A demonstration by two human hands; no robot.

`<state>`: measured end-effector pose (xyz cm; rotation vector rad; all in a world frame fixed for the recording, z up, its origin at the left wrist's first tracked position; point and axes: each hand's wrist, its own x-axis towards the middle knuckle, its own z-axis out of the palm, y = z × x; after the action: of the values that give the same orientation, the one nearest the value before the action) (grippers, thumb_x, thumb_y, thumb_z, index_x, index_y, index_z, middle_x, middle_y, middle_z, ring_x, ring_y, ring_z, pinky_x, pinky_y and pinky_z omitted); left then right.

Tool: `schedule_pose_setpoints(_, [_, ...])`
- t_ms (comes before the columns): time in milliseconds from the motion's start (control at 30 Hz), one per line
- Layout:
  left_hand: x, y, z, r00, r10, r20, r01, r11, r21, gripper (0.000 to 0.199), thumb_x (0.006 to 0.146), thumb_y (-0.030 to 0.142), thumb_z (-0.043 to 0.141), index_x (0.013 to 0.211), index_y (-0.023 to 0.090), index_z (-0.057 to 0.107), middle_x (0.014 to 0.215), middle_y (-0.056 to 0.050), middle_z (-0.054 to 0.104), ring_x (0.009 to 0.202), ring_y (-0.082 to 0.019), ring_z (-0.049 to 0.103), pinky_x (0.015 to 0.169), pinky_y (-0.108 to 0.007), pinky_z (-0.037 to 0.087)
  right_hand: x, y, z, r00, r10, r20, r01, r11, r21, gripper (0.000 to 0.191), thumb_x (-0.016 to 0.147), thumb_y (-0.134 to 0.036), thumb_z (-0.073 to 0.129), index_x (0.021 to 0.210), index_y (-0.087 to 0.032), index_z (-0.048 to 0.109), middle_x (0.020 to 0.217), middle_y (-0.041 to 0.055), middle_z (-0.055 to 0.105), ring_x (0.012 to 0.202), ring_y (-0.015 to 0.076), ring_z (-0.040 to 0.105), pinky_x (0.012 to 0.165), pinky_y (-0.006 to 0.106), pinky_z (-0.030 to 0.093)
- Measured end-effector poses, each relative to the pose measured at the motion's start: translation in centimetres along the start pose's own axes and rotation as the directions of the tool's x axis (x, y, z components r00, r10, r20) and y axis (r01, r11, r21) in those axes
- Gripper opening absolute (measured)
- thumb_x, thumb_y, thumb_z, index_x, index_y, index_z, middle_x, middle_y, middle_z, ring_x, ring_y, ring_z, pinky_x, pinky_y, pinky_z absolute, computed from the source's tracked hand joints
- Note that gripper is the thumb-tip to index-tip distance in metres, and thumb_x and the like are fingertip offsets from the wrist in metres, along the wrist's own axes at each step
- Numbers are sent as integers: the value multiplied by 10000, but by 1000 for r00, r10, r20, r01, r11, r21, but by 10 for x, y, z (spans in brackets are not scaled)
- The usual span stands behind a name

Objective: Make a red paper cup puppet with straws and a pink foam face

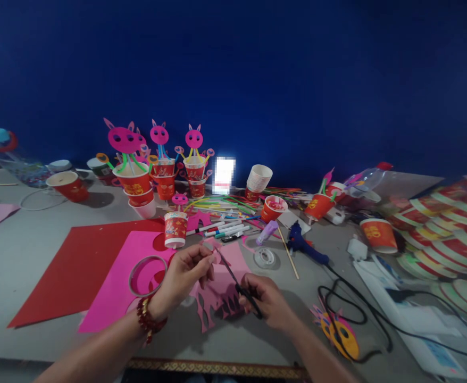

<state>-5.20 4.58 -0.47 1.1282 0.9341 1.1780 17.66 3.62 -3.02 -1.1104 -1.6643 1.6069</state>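
Note:
My right hand (266,300) grips black-handled scissors (233,276) by the handles, with the blades pointing up and left. At the blade tips, my left hand (191,268) is closed in a pinch on a small pink paper piece (216,256), partly hidden by the fingers. Beneath both hands lies a pink sheet (221,290) with cut-out, jagged lower edges. A grey tape roll (148,275) lies left of my left hand on a bright magenta sheet (111,284). Just beyond the left hand, a red patterned paper cup (175,230) stands upside down.
Magenta animal-face cups (133,178) stand at the back left. Markers (227,229) and coloured sticks (225,205) lie mid-table. To the right are a clear tape roll (264,258), a blue glue gun (305,244) with a looping black cord (361,290), and stacked cups (449,229).

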Motion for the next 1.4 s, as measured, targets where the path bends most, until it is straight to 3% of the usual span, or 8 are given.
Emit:
schedule_pose_setpoints(533, [0, 2, 0, 999, 28, -43, -26, 999, 33, 303, 875, 441, 680, 803, 152, 622, 559, 17, 646, 419, -61, 528, 419, -153, 439, -1, -1, -4, 1000, 15, 6, -15, 999, -43, 505, 753, -566, 739, 646, -227, 381, 556, -65, 446, 500, 95, 420, 479, 211, 321])
schedule_pose_setpoints(800, [0, 5, -3, 999, 29, -16, -27, 996, 90, 322, 867, 464, 675, 812, 152, 619, 555, 17, 638, 418, -66, 531, 417, -156, 433, -1, -6, -6, 1000, -4, -1, 4, 997, -82, 540, 739, -604, 737, 634, -229, 363, 554, -63, 431, 519, 93, 370, 477, 210, 292])
schedule_pose_setpoints(1000, [3, 9, -7, 1000, 1, -30, 2, 995, 98, 348, 861, 471, 675, 750, 149, 602, 549, 17, 628, 410, -64, 517, 416, -164, 419, 1, -7, -18, 999, -27, -34, 20, 978, -208, 515, 749, -563, 741, 611, -225, 378, 543, -63, 411, 517, 102, 358, 482, 218, 281])
schedule_pose_setpoints(1100, [2, 7, -7, 999, -26, -24, 27, 998, 52, 342, 863, 465, 675, 746, 154, 594, 550, 21, 632, 401, -64, 516, 408, -165, 413, 0, -12, -25, 995, -51, -82, 14, 917, -399, 412, 758, -462, 758, 628, -211, 459, 566, -64, 411, 529, 106, 352, 488, 222, 258])
schedule_pose_setpoints(1233, [1, 3, -4, 996, -85, -5, 85, 996, -15, 339, 857, 465, 681, 751, 158, 587, 548, 22, 638, 388, -66, 513, 395, -166, 404, -5, -23, -28, 987, -97, -128, -12, 750, -662, 216, 797, -333, 710, 720, -215, 546, 642, -40, 537, 572, 133, 448, 520, 236, 282])
schedule_pose_setpoints(1400, [0, 1, -1, 995, -103, 7, 103, 993, -56, 340, 861, 461, 681, 746, 158, 579, 549, 24, 639, 388, -57, 508, 400, -157, 395, -11, -32, -27, 975, -117, -189, -92, 561, -823, 169, 808, -346, 685, 797, -227, 566, 737, -2, 663, 665, 195, 605, 586, 265, 338])
